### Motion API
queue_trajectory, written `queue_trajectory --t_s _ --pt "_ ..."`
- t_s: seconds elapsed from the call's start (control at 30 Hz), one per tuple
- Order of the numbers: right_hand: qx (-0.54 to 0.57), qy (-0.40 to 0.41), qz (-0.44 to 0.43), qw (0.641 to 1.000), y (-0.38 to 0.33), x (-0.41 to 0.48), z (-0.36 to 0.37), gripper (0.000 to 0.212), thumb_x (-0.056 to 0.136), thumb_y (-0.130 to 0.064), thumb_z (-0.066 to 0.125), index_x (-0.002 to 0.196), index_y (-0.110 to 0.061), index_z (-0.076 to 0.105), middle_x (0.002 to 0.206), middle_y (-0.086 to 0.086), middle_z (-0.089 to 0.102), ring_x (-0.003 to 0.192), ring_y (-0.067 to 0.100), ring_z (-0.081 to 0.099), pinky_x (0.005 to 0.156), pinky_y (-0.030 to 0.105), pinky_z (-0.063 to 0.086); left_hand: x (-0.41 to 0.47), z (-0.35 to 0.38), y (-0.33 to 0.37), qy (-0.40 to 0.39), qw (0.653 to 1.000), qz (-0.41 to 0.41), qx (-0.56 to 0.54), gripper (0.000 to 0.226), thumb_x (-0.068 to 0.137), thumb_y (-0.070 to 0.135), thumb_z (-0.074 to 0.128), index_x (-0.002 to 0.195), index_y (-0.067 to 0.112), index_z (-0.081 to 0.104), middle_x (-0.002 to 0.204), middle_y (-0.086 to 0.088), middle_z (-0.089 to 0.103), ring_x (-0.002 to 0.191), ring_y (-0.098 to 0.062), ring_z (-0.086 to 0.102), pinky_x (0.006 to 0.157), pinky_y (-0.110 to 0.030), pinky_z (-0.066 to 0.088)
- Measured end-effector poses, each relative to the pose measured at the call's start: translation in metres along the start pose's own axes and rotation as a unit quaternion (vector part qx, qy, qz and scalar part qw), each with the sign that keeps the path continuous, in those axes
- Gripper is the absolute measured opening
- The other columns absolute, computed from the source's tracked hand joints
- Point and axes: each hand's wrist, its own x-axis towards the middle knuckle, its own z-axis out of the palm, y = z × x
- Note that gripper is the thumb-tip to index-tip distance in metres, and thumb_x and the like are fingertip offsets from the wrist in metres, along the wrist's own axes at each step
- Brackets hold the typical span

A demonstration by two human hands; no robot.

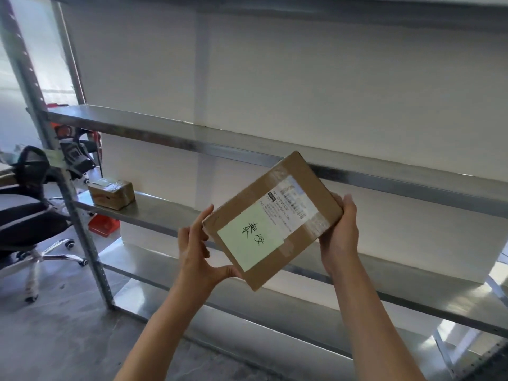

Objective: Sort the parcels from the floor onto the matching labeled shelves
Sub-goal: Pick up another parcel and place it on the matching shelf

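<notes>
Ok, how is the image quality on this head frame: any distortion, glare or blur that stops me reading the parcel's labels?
Head view: wide-angle bend bows the shelf edges and left upright; bright window reflections glare on the lower shelf; the parcel held between the left hand and right hand is fairly sharp, its green note's handwriting clear but the printed shipping label too soft to read.

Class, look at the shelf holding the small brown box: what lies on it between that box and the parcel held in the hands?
Nothing: in the head view, the shelf is bare between small box and held parcel.
</notes>
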Motion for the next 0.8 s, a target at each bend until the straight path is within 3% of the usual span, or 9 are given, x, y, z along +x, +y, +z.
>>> queue_trajectory --t_s 0.1,0.17,0.27,0.4,0.5,0.57,0.67,0.73,0.8 --pt "0.003 -0.014 -0.014 1.000 0.008 -0.005 0.034 0.048 0.106 -0.049 0.026 0.105 -0.030 0.071 0.095 -0.006 0.077 0.094 0.016 0.069 0.084 0.033 0.051 0.000 -0.019 -0.006 0.037 0.999 0.008 0.002 0.112 0.045 0.060 0.087 0.138 0.024 0.035 0.127 0.005 0.035 0.114 0.003 0.046 0.095 -0.008 0.045" --pt "0.020 -0.024 -0.015 0.999 0.014 -0.006 0.056 0.047 0.105 -0.048 0.029 0.120 -0.028 0.070 0.120 0.001 0.072 0.106 0.020 0.067 0.087 0.034 0.052 -0.003 -0.032 -0.014 0.059 0.998 -0.011 0.003 0.104 0.046 0.046 0.092 0.134 0.027 0.039 0.128 0.002 0.041 0.117 -0.001 0.048 0.100 -0.015 0.047" --pt "0.052 -0.053 -0.016 0.997 0.026 -0.007 0.088 0.045 0.104 -0.052 0.032 0.131 -0.036 0.064 0.142 0.001 0.058 0.124 0.022 0.061 0.097 0.037 0.052 -0.005 -0.051 -0.021 0.096 0.993 -0.071 -0.005 0.095 0.047 0.032 0.094 0.126 0.031 0.042 0.126 0.000 0.045 0.114 0.004 0.050 0.095 -0.018 0.051" --pt "0.012 -0.153 -0.017 0.988 0.046 -0.005 0.135 0.055 0.098 -0.068 0.034 0.146 -0.044 0.047 0.138 -0.003 0.064 0.122 0.018 0.064 0.104 0.042 0.051 0.000 -0.068 -0.031 0.108 0.991 -0.083 -0.010 0.086 0.049 0.043 0.093 0.116 0.033 0.039 0.137 -0.004 0.045 0.122 -0.007 0.054 0.094 -0.015 0.050" --pt "-0.029 -0.253 -0.016 0.967 0.074 -0.004 0.173 0.069 0.097 -0.069 0.026 0.155 -0.032 0.034 0.145 0.002 0.058 0.123 0.015 0.064 0.092 0.027 0.059 0.007 -0.086 -0.037 0.141 0.980 -0.136 -0.026 0.085 0.048 0.028 0.094 0.109 0.040 0.036 0.137 -0.002 0.054 0.111 0.000 0.062 0.082 -0.013 0.053" --pt "-0.011 -0.315 -0.022 0.949 0.092 -0.006 0.202 0.070 0.097 -0.062 0.022 0.158 -0.029 0.027 0.148 0.004 0.055 0.124 0.013 0.063 0.082 0.015 0.057 0.014 -0.106 -0.048 0.177 0.970 -0.163 -0.027 0.087 0.047 0.026 0.099 0.106 0.041 0.038 0.124 0.003 0.064 0.104 -0.004 0.067 0.082 -0.025 0.057" --pt "0.026 -0.369 -0.063 0.927 0.109 -0.003 0.251 0.061 0.104 -0.053 0.019 0.160 -0.030 0.017 0.158 0.000 0.041 0.137 0.012 0.051 0.093 0.015 0.052 0.026 -0.142 -0.067 0.210 0.963 -0.170 0.014 0.084 0.048 0.032 0.096 0.109 0.041 0.038 0.109 0.027 0.066 0.099 -0.002 0.068 0.081 -0.039 0.058" --pt "0.040 -0.396 -0.081 0.914 0.124 0.002 0.283 0.061 0.102 -0.049 0.022 0.160 -0.034 0.010 0.163 -0.005 0.031 0.145 0.012 0.041 0.108 0.028 0.047 0.038 -0.166 -0.080 0.212 0.963 -0.164 0.031 0.094 0.053 0.016 0.098 0.120 0.042 0.036 0.112 0.033 0.063 0.104 0.001 0.066 0.083 -0.034 0.059" --pt "0.043 -0.423 -0.080 0.901 0.141 0.007 0.315 0.064 0.101 -0.057 0.028 0.159 -0.040 0.010 0.165 -0.004 0.027 0.149 0.020 0.035 0.116 0.049 0.038 0.048 -0.189 -0.092 0.215 0.961 -0.167 0.046 0.105 0.054 0.017 0.098 0.134 0.046 0.035 0.122 0.028 0.061 0.116 -0.002 0.062 0.089 -0.028 0.057"
